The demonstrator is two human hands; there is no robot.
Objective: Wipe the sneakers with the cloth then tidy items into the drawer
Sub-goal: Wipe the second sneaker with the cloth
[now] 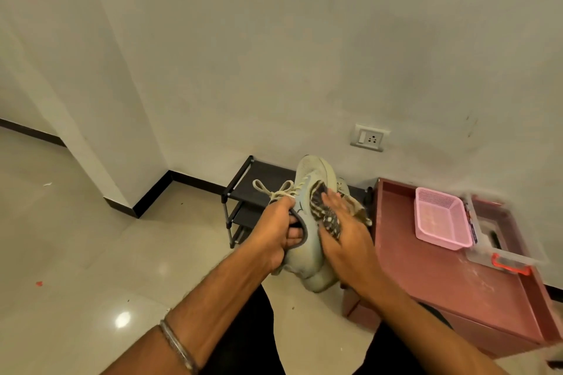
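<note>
Tiled floor by white wall, left hand (pixel 275 233) gripping sneaker (pixel 310 222), right hand (pixel 344 234) pressing cloth (pixel 323 207) flat, pink basket (pixel 440 222) nearby

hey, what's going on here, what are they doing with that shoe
A person is cleaning a pale sneaker held up over the floor. The left hand grips it by the collar, while the right hand presses a patterned cloth against its side. A pink basket sits on the reddish cabinet nearby.
</note>
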